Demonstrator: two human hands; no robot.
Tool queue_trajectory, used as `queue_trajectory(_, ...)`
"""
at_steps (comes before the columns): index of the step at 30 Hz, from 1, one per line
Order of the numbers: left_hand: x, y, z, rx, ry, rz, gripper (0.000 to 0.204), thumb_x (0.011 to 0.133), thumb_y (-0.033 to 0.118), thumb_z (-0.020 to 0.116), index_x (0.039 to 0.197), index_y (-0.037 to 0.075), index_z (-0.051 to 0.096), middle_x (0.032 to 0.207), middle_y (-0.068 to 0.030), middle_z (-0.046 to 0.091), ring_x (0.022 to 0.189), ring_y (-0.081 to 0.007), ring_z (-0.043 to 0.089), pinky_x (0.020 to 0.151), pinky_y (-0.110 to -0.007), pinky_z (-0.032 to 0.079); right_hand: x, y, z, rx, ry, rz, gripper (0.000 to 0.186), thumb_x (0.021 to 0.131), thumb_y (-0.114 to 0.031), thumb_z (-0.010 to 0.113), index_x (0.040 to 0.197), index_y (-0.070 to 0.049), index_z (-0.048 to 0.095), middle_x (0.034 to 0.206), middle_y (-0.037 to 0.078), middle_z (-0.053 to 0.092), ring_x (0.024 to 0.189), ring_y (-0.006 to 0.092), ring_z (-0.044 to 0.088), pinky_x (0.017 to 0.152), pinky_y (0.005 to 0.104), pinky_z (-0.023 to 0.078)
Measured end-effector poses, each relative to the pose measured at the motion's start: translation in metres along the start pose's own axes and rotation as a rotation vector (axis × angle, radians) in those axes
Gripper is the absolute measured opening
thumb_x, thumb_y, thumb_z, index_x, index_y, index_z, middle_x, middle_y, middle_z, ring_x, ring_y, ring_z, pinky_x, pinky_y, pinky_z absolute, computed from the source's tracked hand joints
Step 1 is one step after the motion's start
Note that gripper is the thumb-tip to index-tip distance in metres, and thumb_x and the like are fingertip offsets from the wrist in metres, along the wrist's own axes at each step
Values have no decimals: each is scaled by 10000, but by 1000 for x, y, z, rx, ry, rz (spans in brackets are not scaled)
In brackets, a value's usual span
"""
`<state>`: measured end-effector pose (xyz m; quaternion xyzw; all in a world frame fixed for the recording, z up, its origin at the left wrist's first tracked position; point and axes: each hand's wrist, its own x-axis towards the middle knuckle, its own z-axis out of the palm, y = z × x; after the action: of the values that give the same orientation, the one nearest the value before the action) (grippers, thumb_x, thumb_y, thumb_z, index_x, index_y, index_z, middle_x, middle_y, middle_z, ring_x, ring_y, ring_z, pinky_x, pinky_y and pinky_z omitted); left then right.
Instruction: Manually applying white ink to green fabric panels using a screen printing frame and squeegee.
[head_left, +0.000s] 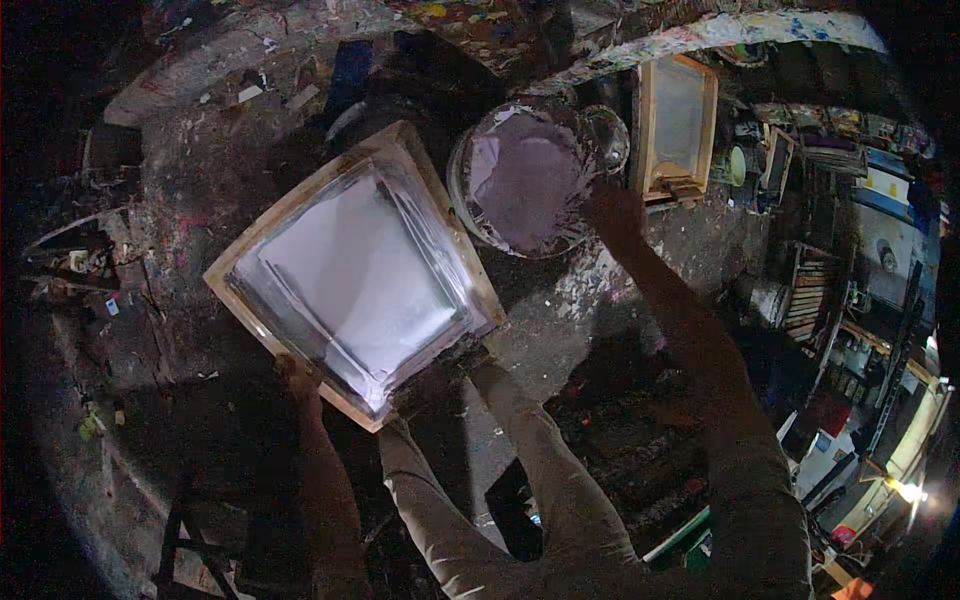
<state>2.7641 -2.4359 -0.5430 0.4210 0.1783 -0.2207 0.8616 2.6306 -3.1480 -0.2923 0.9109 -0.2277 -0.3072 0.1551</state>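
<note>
A wooden-framed screen (355, 265) coated with pale lilac-white material lies tilted across the middle of the view, with streaks along its inner edges. My left hand (298, 375) is closed on the frame's lower-left edge. A round bucket (515, 175) stands right of the screen's upper corner, its top covered in lilac-grey material and its rim crusted. My right hand (613, 210) is at the bucket's right side; it is in shadow, so I cannot make out its fingers or what they hold. A smaller round container (606, 130) sits just behind the bucket.
A second framed screen (676, 125) stands at the upper right beside a pale green container (737, 165). Wooden slatted pieces (812, 290), cluttered shelving and a lit lamp (910, 490) are at the right. My legs show below the screen on the paint-spattered floor (200, 180). A dark stand (185, 535) is at lower left.
</note>
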Motion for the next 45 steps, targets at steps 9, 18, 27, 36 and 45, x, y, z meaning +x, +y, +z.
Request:
queue_trajectory(9, 18, 7, -6, 278, -12, -137, 249, 1070, 362, 620, 1251, 193, 594, 930, 10, 541, 797, -103, 556, 669, -293, 502, -11, -9, -22, 249, -46, 42, 249, 977, -218, 591, 1098, -52, 733, 1045, 141, 725, 1075, 357, 695, 1011, 489, 519)
queue_trajectory(18, 13, -10, -31, 820, 181, 37, 427, 1112, 456, 505, 1470, 228, 549, 771, 0, 493, 645, -100, 489, 557, -278, 428, 4, -4, 22, 241, -102, 38, 250, 956, -273, 659, 1061, -96, 801, 1078, 153, 764, 1020, 335, 750, 823, 552, 608)
queue_trajectory(27, 44, -11, -38, -462, -454, -287, 375, 1122, 386, 486, 1412, 161, 558, 736, 38, 505, 510, -77, 397, 410, -293, 283, -30, -21, -1, 286, 20, 31, 365, 1023, -341, 567, 1205, -88, 758, 1225, 191, 728, 1054, 404, 729, 919, 589, 578)
queue_trajectory(36, 0, 10, 31, 717, 352, -135, 451, 1109, 553, 468, 1280, 163, 615, 814, 8, 575, 585, -94, 461, 475, -274, 324, 11, -15, 93, 541, -42, -310, 504, 1021, -473, 581, 1202, -26, 728, 1048, 226, 746, 1021, 357, 734, 889, 495, 576)
queue_trajectory(45, 2, 12, 22, 682, 391, -200, 522, 1047, 681, 480, 1220, 193, 544, 742, 42, 442, 539, -82, 385, 461, -277, 267, -3, -24, 160, 983, 264, -361, 282, 1010, -339, 688, 1127, -97, 771, 938, 122, 744, 802, 286, 711, 727, 431, 572)
